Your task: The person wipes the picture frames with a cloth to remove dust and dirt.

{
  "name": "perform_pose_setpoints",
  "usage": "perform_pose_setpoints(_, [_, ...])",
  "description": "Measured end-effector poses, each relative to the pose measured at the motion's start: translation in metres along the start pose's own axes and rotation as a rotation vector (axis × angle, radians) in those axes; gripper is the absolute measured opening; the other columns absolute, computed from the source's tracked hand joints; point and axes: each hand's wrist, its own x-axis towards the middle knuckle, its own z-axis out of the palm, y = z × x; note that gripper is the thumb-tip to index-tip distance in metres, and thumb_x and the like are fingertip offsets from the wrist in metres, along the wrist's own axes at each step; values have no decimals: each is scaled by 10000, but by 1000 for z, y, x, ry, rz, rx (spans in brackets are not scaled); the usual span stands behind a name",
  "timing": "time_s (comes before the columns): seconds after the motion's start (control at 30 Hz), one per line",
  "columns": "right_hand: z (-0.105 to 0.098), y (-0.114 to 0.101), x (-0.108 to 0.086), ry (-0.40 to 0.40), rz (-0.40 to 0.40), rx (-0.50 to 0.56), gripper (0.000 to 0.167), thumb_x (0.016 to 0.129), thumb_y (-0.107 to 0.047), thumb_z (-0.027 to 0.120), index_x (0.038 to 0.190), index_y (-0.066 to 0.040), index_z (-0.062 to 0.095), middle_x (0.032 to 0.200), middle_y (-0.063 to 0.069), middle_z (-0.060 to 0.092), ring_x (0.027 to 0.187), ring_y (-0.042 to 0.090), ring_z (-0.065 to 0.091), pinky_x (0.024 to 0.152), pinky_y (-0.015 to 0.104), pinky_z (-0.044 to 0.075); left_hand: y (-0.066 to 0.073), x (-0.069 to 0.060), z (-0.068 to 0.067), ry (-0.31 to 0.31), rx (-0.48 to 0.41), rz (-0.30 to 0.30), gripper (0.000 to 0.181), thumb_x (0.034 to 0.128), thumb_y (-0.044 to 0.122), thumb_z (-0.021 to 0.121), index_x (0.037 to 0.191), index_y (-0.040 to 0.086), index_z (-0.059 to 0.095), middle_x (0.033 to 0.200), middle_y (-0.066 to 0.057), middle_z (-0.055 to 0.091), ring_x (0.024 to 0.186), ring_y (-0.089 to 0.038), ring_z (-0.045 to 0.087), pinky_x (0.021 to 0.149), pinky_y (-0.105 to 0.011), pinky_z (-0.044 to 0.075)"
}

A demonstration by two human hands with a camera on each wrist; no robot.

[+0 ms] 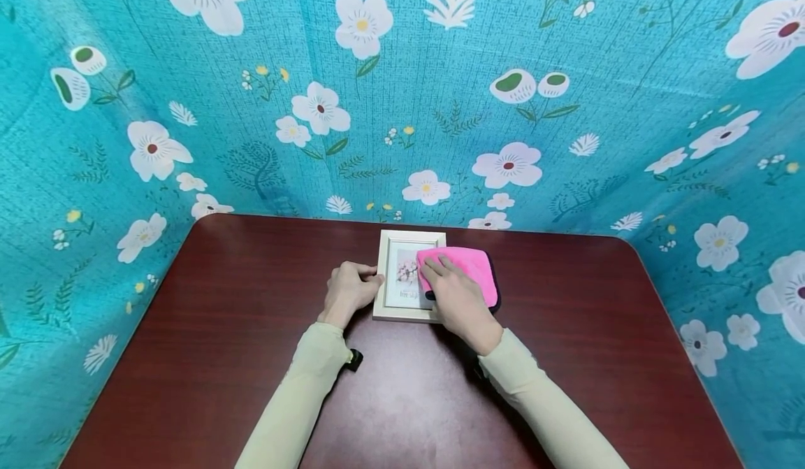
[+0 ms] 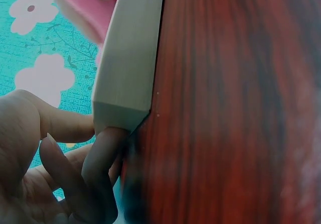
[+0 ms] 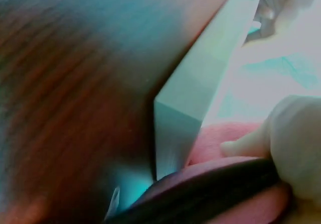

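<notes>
A cream picture frame (image 1: 380,294) with a pink blossom print lies flat on the dark red-brown table (image 1: 251,385). At its left side my left hand (image 1: 351,289) holds the edge. In the left wrist view, that hand's bent fingers (image 2: 100,156) touch the end of the frame (image 2: 128,58). My right hand (image 1: 462,301) presses a pink cloth (image 1: 474,263) with dark edging onto the frame's right part, fingers extended across it. The cloth covers that part of the print and overhangs the frame's right side. In the right wrist view the thumb (image 3: 246,146) rests on the cloth (image 3: 220,133).
Behind the table and on both sides hangs a turquoise floral cloth (image 1: 377,147). Around the frame lies bare tabletop, with a bright reflection near the front. A small dark device (image 1: 355,360) sits at the left wrist.
</notes>
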Motion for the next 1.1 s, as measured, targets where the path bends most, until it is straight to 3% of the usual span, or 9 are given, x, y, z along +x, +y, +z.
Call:
perform_pose_setpoints(0.17, [-2,-9,7,90,-21,132,742,812,89,759,1521,-25,572,1546,173,590,1467,400,529,1152,530,484,0,0,0,9,5,10,283,949,393,775,1199,277,840,1096,33,794,1066,-286,707,833,-432,567])
perform_pose_setpoints(0.27, [0,-19,15,112,-57,159,729,805,115,704,1512,-9,575,1531,184,599,1445,408,550,1154,526,483,0,1,-1,15,4,21,274,938,381,788,1183,274,846,1108,26,802,1076,-288,712,838,-440,572])
perform_pose_setpoints(0.43, [8,-37,25,95,-101,108,672,813,85,724,1471,8,604,1497,188,625,1410,407,582,1158,511,485,0,1,0,20,4,37,263,934,376,793,1170,277,851,1087,33,810,1106,-314,722,860,-467,588])
perform_pose_setpoints(0.67, [16,-47,29,-7,-110,-48,674,832,-95,863,1453,4,619,1514,179,618,1438,397,562,1225,443,418,0,1,-1,26,9,50,255,938,370,790,1163,269,853,1004,53,807,1114,-321,718,875,-482,585])
perform_pose_setpoints(0.9, [18,-48,28,-30,-63,-116,609,871,-174,852,1429,-43,650,1531,118,616,1447,351,562,1200,428,449,-2,1,0,16,-3,47,261,937,371,794,1173,274,850,1005,57,810,1125,-324,719,894,-489,588])
perform_pose_setpoints(1.1, [14,-46,23,-59,-36,-130,568,887,-151,835,1412,-31,654,1536,127,603,1451,366,553,1217,437,428,-4,2,0,17,-15,40,260,929,382,797,1165,290,851,1042,60,806,1110,-310,718,872,-475,584])
